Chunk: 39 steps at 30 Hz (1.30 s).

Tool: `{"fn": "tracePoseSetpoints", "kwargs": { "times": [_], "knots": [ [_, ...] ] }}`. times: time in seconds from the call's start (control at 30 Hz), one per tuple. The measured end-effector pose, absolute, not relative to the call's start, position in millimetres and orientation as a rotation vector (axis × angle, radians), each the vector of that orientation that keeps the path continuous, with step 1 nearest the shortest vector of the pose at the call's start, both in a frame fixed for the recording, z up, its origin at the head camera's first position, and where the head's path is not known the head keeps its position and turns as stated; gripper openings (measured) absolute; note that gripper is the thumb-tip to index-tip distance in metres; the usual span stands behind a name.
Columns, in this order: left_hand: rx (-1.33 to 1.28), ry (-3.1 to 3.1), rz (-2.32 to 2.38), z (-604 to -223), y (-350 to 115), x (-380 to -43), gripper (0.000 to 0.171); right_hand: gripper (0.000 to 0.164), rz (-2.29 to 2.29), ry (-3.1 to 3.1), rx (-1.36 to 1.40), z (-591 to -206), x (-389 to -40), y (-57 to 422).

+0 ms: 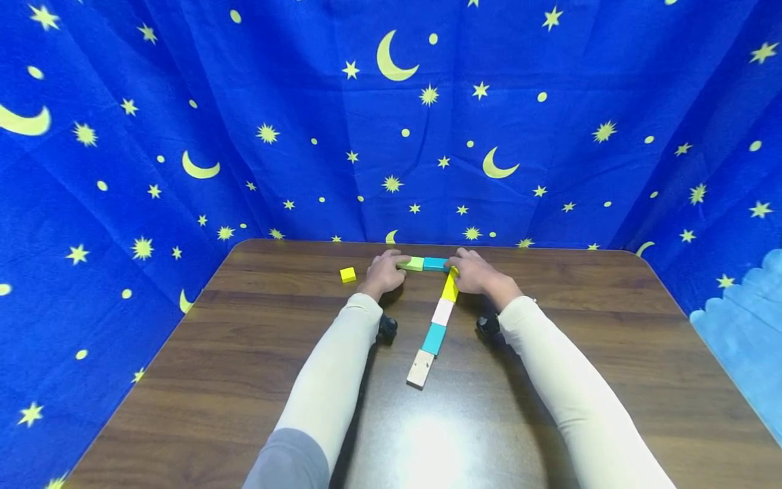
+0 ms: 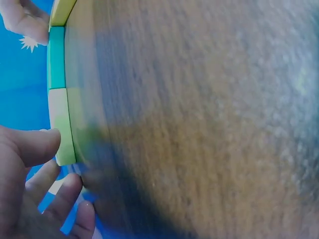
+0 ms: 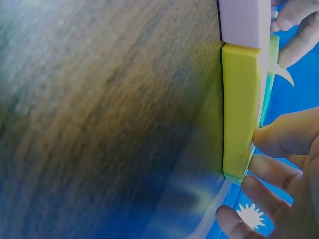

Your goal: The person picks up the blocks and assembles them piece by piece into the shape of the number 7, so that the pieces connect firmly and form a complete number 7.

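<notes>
My left hand (image 1: 385, 273) pinches the left end of a light green block (image 1: 415, 263), the thumb at its near upper edge and the fingers round its end. Beside it lies a blue block (image 1: 435, 264), end to end with it. At the corner where the rows meet, my right hand (image 1: 475, 273) grips the far end of a yellow block (image 3: 240, 109); its thumb is on the upper edge and its fingers are past the end. From there a slanting row runs toward me: a pale pink block (image 1: 442, 312), a teal block (image 1: 434, 338) and a speckled beige block (image 1: 420, 369).
A small yellow block (image 1: 347, 275) lies apart, left of my left hand. All blocks are on a dark wooden table (image 1: 244, 339). Behind its far edge hangs a blue cloth (image 1: 342, 122) with moons and stars.
</notes>
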<state>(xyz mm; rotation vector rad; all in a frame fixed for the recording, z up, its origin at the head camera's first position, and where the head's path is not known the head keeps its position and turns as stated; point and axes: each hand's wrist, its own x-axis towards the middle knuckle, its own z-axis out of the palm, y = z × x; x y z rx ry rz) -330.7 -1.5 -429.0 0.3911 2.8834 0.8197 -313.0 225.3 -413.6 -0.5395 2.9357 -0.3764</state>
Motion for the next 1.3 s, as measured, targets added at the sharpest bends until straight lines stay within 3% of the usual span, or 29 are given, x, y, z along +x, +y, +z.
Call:
{"fn": "tracePoseSetpoints", "kwargs": {
  "times": [0.33, 0.6, 0.97, 1.3],
  "knots": [
    [0.591, 2.892, 0.677, -402, -12, -336, 0.048, 0.051, -0.383, 2.937, -0.538, -412, -314, 227],
    [0.75, 2.893, 0.435, -361, -58, -328, 0.048, 0.052, -0.368, 2.955, -0.524, -412, -314, 231],
    [0.779, 2.911, 0.533, -388, -137, -305, 0.041, 0.052, -0.376, 2.953, -0.553, -414, -314, 226],
    [0.763, 2.893, 0.564, -402, -149, -304, 0.034, 0.051, -0.377, 2.96, -0.562, -415, -312, 224]
  ]
}}
